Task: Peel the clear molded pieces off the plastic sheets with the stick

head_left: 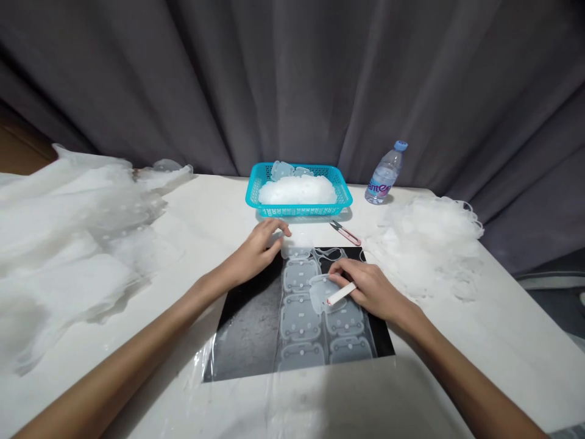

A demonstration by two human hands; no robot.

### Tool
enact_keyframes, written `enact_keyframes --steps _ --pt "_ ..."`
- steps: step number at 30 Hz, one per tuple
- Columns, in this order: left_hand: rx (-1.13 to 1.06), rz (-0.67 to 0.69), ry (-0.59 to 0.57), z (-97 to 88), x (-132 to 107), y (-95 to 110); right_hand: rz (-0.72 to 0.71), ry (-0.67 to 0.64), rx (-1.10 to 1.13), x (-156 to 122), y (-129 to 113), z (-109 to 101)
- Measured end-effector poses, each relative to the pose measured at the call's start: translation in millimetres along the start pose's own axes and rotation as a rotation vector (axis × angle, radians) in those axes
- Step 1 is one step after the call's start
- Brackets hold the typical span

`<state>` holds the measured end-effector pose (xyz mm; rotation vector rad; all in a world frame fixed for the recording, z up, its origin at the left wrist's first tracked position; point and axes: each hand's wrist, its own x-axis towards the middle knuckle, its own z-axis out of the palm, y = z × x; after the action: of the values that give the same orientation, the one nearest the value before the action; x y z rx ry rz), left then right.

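Note:
A translucent sheet of rounded-square pieces (pixel 300 317) lies over a black mat (pixel 247 341). My left hand (pixel 262 247) rests at the sheet's far end, thumb and fingers apart, close to a pale rounded piece (pixel 297 249). In my right hand (pixel 365 281), closed, a white stick-like tool (pixel 341 294) points down to the left. The same hand's fingertips pinch a loose translucent rounded piece (pixel 322 294) raised over the right-hand column. Thin cut-out outlines (pixel 329 253) remain at that column's far end.
Behind the mat stands a turquoise basket (pixel 299 211) with a pile of translucent pieces (pixel 297 190). Red-handled thread snips (pixel 346 232) lie before it. A water bottle (pixel 384 175) stands right, beside a heap of clear scraps (pixel 425 244). Stacked translucent sheets (pixel 73 238) cover the left side.

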<state>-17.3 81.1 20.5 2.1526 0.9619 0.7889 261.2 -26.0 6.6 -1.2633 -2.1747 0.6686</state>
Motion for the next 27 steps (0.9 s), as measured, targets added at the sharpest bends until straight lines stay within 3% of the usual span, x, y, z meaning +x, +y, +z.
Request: enact_keyframes --steps 2,5,9,14,27 --pt "-0.008 0.016 -0.039 10.2 -11 21 0.04 0.038 0.105 1 -2 2" --pt "-0.219 -0.06 -0.159 34.5 -28 46 0.098 0.081 0.302 1 -8 5" --pt "-0.497 -0.166 -0.139 58.9 -41 49 0.15 0.114 0.462 -1 -13 8" --pt "-0.461 -0.175 -0.078 57.7 -41 42 0.158 0.162 0.439 -1 -10 7" --pt "-0.293 -0.018 0.062 55.2 -46 50 0.09 0.163 0.321 0 -13 0"
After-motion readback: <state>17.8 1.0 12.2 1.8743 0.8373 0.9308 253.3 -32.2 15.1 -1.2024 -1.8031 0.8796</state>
